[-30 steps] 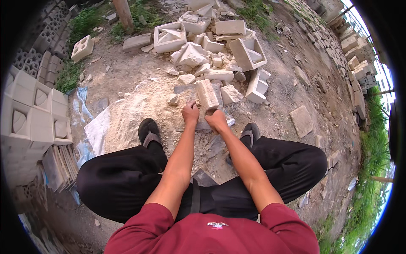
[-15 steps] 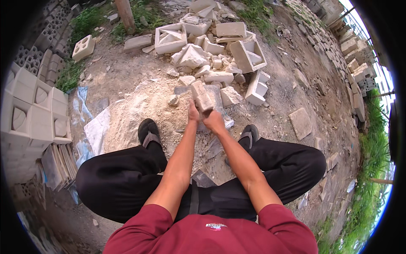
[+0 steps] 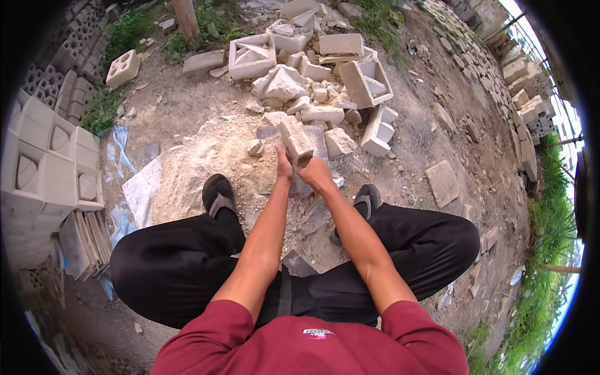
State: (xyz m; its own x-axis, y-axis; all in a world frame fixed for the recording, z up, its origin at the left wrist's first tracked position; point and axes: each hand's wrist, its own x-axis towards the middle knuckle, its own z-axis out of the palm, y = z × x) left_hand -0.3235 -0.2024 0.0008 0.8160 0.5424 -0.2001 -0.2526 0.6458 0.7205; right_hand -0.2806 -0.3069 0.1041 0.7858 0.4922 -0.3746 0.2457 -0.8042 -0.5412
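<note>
head view | left hand (image 3: 284, 167) and right hand (image 3: 314, 174) both clamped on broken concrete chunk (image 3: 295, 140) | chunk now tilted and raised higher than a second ago, over grey slab (image 3: 315, 140), before rubble pile (image 3: 312, 69) | lift looks underway, grip firm

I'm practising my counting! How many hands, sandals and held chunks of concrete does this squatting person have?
Hands: 2, left hand and right hand
Black sandals: 2, left sandal and right sandal
Concrete chunk held in both hands: 1
Total: 5
</note>
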